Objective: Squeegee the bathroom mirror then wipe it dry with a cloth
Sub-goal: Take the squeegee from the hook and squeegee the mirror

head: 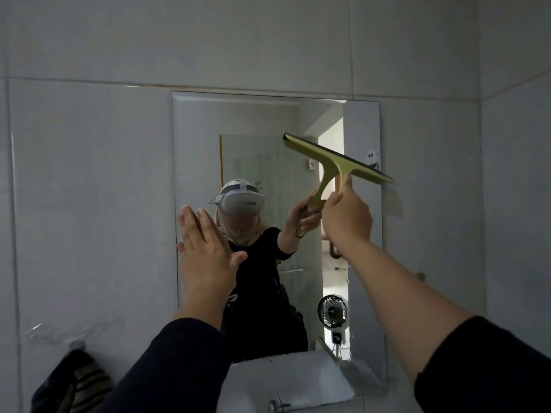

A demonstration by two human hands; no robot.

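A frameless rectangular mirror hangs on the grey tiled wall. My right hand grips the handle of a gold squeegee, whose blade tilts down to the right against the mirror's upper right part. My left hand is flat with fingers together, pressed near the mirror's left edge. The mirror reflects a person in dark clothes with a white headset. No separate wiping cloth is identifiable.
A dark striped fabric hangs from a wall hook at lower left. A chrome tap shows at the bottom edge. The mirror reflects a small fan and a bright doorway.
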